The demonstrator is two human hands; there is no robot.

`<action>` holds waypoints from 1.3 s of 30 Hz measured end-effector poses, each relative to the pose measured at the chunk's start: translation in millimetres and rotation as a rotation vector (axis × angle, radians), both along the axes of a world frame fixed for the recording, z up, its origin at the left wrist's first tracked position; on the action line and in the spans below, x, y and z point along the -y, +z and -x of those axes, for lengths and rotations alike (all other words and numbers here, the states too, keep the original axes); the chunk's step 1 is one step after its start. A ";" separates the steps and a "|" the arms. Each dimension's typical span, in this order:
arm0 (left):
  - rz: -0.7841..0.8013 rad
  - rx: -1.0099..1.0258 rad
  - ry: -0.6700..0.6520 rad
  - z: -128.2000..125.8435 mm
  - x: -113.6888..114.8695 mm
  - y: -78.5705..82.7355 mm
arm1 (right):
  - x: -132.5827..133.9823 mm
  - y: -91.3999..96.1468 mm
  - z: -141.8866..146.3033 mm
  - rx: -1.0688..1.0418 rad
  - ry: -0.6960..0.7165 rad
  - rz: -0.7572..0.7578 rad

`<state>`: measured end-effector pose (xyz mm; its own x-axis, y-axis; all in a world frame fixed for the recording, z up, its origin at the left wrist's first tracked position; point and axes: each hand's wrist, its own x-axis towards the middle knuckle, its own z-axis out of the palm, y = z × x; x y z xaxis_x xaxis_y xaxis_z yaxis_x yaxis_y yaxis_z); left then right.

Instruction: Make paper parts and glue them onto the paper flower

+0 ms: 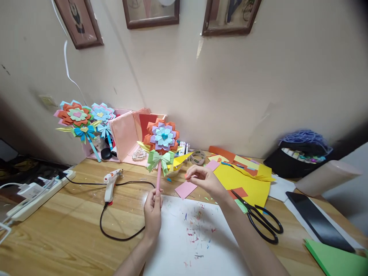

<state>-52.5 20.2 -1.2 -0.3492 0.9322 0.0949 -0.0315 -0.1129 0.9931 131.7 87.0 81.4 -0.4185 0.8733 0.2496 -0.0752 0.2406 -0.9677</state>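
My left hand (152, 209) is wrapped round the pink stem of a folded-paper flower (163, 137), which it holds upright. Orange, lilac and light blue petals surround a teal heart at the flower's centre, and a green paper bow (160, 160) sits below them. To the right of the stem, my right hand (202, 178) is closed in a pinch. A small orange piece (186, 176) shows at its fingertips; its exact shape is too small to tell. Beneath that hand lies a pink paper rectangle (185, 190). A marked white sheet (184, 237) spreads under both forearms.
A glue gun (111, 184) with a black cord and a power strip (43, 195) are at left. Two more paper flowers (77, 115) stand behind, beside a pink box (123, 134). Black scissors (263, 220), yellow paper (244, 180) and a phone (319, 220) lie at right.
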 end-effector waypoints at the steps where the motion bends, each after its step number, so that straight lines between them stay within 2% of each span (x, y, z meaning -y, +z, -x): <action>1: 0.003 -0.003 0.001 0.0 0.2 0.9 | 0.4 0.5 0.1 -0.008 0.005 0.025; 5: 0.015 0.005 -0.029 -4.6 4.5 1.9 | 5.0 6.4 2.8 -0.002 -0.023 0.060; 13: 0.123 -0.021 -0.190 -29.7 24.6 -9.4 | 13.0 12.4 7.4 0.003 -0.379 -0.120; 17: 0.142 -0.050 -0.226 -34.5 28.1 -10.0 | 9.9 7.6 5.4 0.123 -0.458 -0.169; 25: 0.178 -0.058 -0.263 -39.4 30.6 -8.8 | 3.3 2.0 1.6 0.396 -0.503 -0.278; 39: 0.189 -0.038 -0.260 -41.4 32.9 -9.0 | 2.0 -2.2 3.8 0.504 -0.546 -0.407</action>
<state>-11.1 -12.7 -10.2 -0.0965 0.9921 -0.0804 0.0024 0.0811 0.9967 127.9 85.0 79.2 -0.1092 0.8676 0.4851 0.5701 0.4545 -0.6844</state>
